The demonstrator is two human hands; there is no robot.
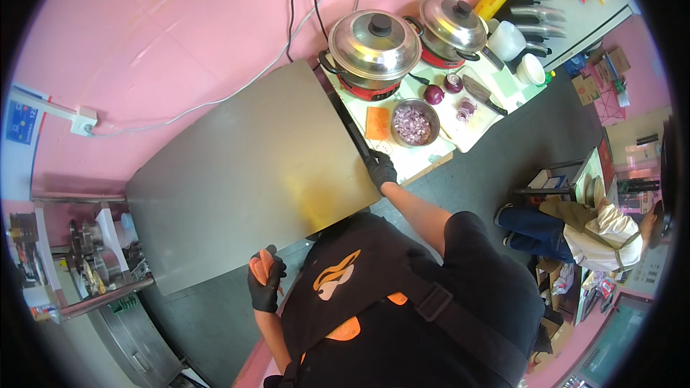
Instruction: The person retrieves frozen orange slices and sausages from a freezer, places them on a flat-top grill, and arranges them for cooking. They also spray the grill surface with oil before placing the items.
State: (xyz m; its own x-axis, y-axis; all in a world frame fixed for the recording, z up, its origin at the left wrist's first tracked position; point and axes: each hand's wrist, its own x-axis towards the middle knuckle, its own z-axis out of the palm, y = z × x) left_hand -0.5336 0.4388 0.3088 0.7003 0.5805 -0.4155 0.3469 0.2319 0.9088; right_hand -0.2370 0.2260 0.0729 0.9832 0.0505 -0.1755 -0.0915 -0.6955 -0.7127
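My left hand (267, 280), in a black glove, is closed around a crumpled orange cloth (262, 266) in front of the near edge of a broad stainless-steel top (242, 172). The bare metal has a yellowish reflection towards its right. My right hand (381, 168), also gloved, rests at the right edge of that top, by a dark strip between it and the side table (415, 164); its fingertips are partly hidden, and I cannot tell whether they grip anything. Just beyond it are a folded orange cloth (378, 123) and a metal bowl of chopped red onion (415, 123).
Two lidded pots (372, 46) (452, 24) stand on red cookers by the pink wall. A knife (485, 95) and onion slices (466, 109) lie on a cutting board (468, 132). Cables (242, 93) run along the wall. Another person (593, 237) stands at the right.
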